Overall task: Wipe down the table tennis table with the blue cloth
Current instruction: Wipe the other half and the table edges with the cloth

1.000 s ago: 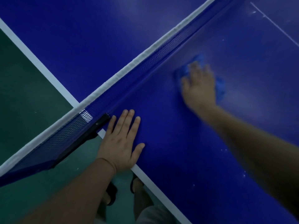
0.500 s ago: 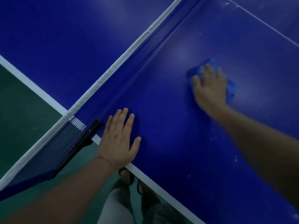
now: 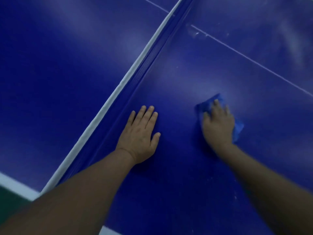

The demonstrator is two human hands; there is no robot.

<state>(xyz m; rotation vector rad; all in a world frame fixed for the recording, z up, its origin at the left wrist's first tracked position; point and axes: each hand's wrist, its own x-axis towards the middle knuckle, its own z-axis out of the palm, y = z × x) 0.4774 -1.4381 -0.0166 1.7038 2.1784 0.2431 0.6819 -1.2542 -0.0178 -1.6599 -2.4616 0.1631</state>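
A dark green floor [image 3: 6, 200] shows as a small wedge in the lower left corner, beyond the white edge stripe [image 3: 15, 185] of the deep blue table tennis table [image 3: 50, 82], which fills nearly the whole view. A dark blue net with a white top band [image 3: 117, 89] crosses it on a slant from lower left to upper centre. The light is dim and cool; soft pale sheens lie on the tabletop either side of the net, and whitish smears catch it near the thin white centre line [image 3: 254, 61].
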